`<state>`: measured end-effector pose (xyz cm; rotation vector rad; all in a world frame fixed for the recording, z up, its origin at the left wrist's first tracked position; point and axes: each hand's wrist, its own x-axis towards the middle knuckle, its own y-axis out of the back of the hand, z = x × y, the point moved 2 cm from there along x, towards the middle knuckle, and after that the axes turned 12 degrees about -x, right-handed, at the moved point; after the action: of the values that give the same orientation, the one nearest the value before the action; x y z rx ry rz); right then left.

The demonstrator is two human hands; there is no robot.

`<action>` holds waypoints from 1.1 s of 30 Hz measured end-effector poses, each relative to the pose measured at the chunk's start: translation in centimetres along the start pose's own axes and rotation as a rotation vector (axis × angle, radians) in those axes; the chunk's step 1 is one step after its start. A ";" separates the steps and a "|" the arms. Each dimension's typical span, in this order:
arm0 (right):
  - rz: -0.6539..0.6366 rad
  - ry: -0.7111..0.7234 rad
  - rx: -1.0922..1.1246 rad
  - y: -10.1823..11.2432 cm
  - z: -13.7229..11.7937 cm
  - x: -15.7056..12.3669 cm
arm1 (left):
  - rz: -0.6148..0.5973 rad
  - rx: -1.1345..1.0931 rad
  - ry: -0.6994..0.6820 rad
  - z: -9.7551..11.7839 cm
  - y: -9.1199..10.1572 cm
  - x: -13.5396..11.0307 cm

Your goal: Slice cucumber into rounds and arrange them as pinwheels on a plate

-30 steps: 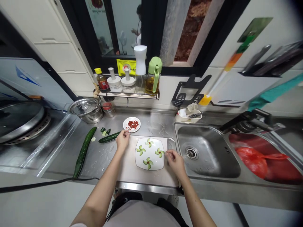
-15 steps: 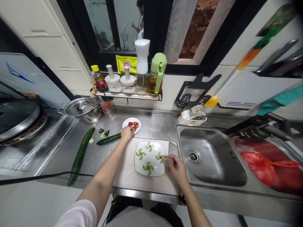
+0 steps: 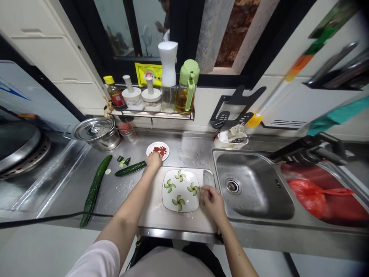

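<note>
My left hand reaches to the front edge of a small white plate of dried red goji berries. Its fingertips are drawn together over the berries; what lies between them is hidden. Beside the right rim of a squarish white plate, my right hand hovers with curled fingers, thumb and forefinger close together. Anything in that pinch is too small to make out. Several pinwheels of cucumber slices with red centres are arranged on this plate, which rests on a pale cutting board.
A cut cucumber and a whole cucumber lie left, near cucumber scraps. Behind them stands a lidded pot. The sink is at right, and a rack holds seasoning jars. A person shows beyond the window.
The whole view has shifted slightly. My left hand has moved a little further over the goji berries; my right hand stays by the squarish plate's right rim.
</note>
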<state>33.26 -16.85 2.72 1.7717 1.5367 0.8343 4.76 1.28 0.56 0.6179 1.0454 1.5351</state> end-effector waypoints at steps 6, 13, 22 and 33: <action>-0.014 0.032 0.019 0.1 -1.4 0.8 | 0.019 -0.226 -0.036 -0.4 1.3 -3.7; -0.080 0.215 0.026 -1.7 -6.1 3.1 | -0.076 -0.400 -0.241 -0.1 1.3 -12.0; -0.205 0.404 -0.067 -4.0 -8.9 3.4 | -0.109 -0.272 -0.336 -0.1 1.9 -16.2; -0.238 0.447 -0.166 -4.6 -9.4 3.1 | -0.094 -0.235 -0.371 0.1 2.2 -17.0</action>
<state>23.42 -12.72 4.79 1.3056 1.8522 1.2527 7.83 -14.97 5.11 0.6485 0.5951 1.3703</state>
